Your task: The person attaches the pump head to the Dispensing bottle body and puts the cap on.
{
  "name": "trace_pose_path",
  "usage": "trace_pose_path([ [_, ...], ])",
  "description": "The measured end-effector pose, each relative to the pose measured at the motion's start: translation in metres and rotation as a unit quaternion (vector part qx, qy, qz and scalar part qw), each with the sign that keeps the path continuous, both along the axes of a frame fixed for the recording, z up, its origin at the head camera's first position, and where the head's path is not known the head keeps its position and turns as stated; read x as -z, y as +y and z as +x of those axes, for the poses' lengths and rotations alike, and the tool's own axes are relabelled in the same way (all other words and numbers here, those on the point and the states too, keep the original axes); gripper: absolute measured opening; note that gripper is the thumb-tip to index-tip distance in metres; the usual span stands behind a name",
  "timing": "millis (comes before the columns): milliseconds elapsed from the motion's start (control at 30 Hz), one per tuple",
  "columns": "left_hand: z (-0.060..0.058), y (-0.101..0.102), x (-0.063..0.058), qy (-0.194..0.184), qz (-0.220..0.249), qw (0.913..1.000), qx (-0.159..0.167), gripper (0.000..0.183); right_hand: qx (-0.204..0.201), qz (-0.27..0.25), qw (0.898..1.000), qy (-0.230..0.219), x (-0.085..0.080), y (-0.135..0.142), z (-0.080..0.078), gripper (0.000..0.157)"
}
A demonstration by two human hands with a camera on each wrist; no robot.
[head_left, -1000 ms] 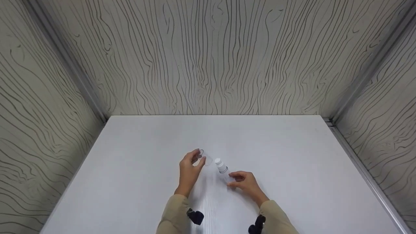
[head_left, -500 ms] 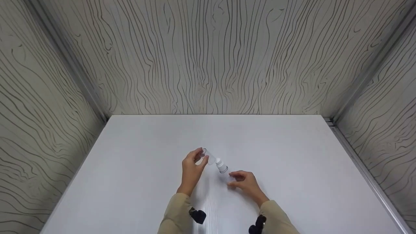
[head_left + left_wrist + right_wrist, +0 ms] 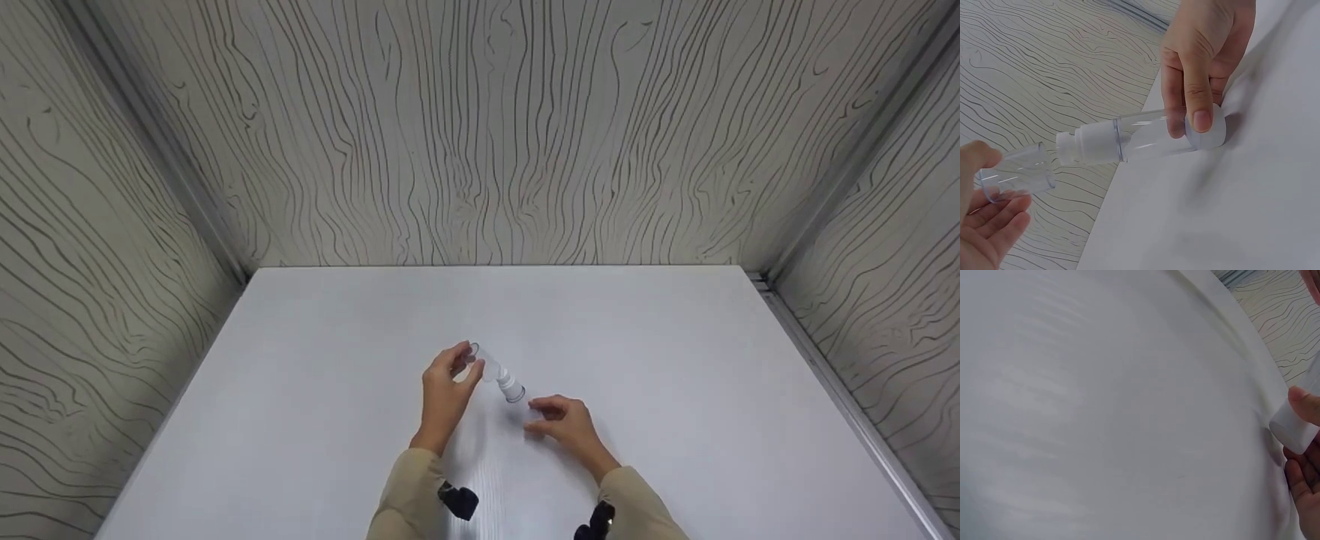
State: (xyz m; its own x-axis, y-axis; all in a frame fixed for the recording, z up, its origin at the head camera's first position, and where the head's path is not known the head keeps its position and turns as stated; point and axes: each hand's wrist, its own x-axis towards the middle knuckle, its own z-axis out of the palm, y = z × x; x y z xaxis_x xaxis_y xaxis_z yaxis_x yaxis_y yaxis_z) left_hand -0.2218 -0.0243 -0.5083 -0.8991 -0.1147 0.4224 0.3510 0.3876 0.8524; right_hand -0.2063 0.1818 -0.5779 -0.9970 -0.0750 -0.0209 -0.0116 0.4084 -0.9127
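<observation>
My left hand pinches a clear cylindrical cap between thumb and fingers. My right hand grips a clear bottle near its white base, thumb on one side and fingers on the other. A white pump top sits on the bottle. The bottle tilts, its top pointing toward the cap. In the left wrist view the cap's rim is beside the pump's tip with a small gap; in the head view they appear to meet. Only the bottle's white base and a little of its body show in the right wrist view.
Beneath both hands lies a white tabletop. A wood-grain patterned back wall and side walls enclose it, with grey metal rails along the edges. Small black devices are on both sleeves.
My left hand has moved slightly right with the cap, closing most of the gap to the pump top. My right hand stays nearly in place, still holding the bottle.
</observation>
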Motion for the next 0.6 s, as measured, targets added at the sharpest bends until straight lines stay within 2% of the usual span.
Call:
trace_pose_path([
  [233,0.0015,0.0017,-0.0017,0.006,0.0,0.9999,0.009,0.032,-0.001,0.012,0.999,0.032,-0.0055,-0.0018,0.0005,0.038],
  [467,0.0032,0.0033,-0.0018,0.016,-0.008,0.9997,0.014,0.032,-0.004,-0.013,0.999,0.048,-0.0058,-0.0018,-0.0007,0.038],
  [600,0.0042,0.0045,-0.0018,0.008,-0.008,0.9998,0.014,0.033,-0.005,-0.009,0.999,0.053,-0.0063,-0.0015,-0.0002,0.038],
])
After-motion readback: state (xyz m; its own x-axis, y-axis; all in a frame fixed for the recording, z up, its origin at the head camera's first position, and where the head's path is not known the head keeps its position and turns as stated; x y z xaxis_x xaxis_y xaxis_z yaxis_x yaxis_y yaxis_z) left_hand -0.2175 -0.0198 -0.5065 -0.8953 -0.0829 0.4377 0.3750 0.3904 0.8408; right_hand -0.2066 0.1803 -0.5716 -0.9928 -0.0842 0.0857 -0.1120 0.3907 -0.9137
